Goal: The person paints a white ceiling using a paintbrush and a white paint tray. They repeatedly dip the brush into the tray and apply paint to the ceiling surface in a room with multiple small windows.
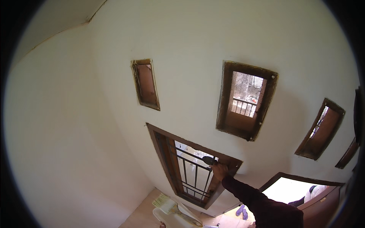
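Pale walls (182, 45) rise all around the fingers, with brown-framed windows set in them. Right-hand (219, 171) fingers are curled tight around a dark, round-ended thing (208, 160). Just past those fingers is the barred window (195, 175); I cannot tell if the dark thing touches its bars. No part of this window looks different enough for me to say what is done and what is left. Up and right of the fingers is a mesh window (243, 97), and up and left is a narrow window (146, 85); no hand is at either one. Well below and left of them, a brush with pale bristles (161, 199) lies on a white tray (157, 216). One left-hand (162, 225) fingertip shows at the tray; its grip is hidden. Purple slippers (242, 212) sit low on the right.
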`<state>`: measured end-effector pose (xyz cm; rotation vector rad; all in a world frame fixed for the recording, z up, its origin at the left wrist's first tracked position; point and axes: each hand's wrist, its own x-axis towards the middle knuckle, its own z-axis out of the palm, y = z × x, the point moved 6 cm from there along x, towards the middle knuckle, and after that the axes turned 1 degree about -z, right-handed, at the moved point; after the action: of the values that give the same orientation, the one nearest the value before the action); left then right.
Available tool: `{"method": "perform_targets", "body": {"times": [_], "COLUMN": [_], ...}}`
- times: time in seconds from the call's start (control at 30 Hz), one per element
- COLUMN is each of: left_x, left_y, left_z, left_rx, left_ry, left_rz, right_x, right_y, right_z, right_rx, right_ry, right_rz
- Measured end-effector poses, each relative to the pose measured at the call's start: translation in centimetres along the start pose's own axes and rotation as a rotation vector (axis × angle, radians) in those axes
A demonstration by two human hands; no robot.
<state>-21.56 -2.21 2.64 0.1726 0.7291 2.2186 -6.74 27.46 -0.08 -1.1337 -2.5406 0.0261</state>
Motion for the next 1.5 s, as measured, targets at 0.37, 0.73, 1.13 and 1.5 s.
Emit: {"method": "perform_targets", "body": {"times": [0.37, 0.73, 1.13, 1.5], "left_x": [4.0, 10.3, 17.8, 19.9], "left_y": [2.1, 1.2, -2.6, -4.6], "left_z": [13.4, 32.0, 49.8, 52.4], "left_rx": [0.202, 0.513, 0.971, 1.146], "left_ry": [-0.234, -0.538, -0.588, -0.505], "left_rz": [-0.08, 0.078, 0.432, 0.496], "right_x": [0.1, 0.6, 1.0, 2.0], "right_y": [1.2, 1.6, 2.1, 2.4], "right_z": [3.0, 3.9, 5.4, 3.0], "right_rx": [-0.098, -0.138, -0.038, 0.011], "right_ry": [0.001, 0.048, -0.059, -0.055], "right_rz": [0.069, 0.08, 0.144, 0.148]}}
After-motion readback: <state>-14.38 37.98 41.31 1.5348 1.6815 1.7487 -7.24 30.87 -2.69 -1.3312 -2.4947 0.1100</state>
